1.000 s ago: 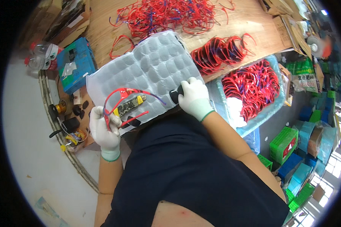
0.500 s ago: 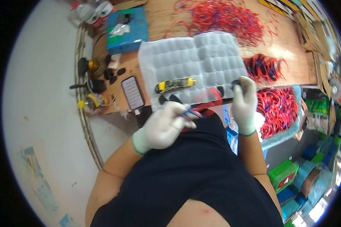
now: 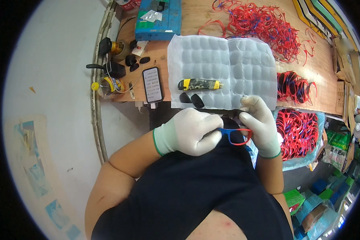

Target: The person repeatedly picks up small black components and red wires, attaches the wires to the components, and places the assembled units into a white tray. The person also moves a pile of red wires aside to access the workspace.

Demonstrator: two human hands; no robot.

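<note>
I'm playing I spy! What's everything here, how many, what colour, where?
Plastic glasses frame: one, red and blue, right of centre
Wooden tabletop: one, brown, top
Soft quilted pad: one, whitish, on the tabletop
Slim tool: one, yellow and camouflage, on the pad
Rounded pieces: two, black, on the pad
Rectangular phone: one, black, beside the pad
Boxy case: one, blue, upper left
Thin plastic frames: many, mostly red, right
Bottle: one, clear plastic, left
Blurry crates: several, green and blue, right
Gloved left hand: one, white, gripping that frame
Gloved right hand: one, white, nearby

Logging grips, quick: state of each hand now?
Left hand: closed on a red-and-blue glasses frame.
Right hand: partly curled; cannot tell whether it holds anything.
</note>
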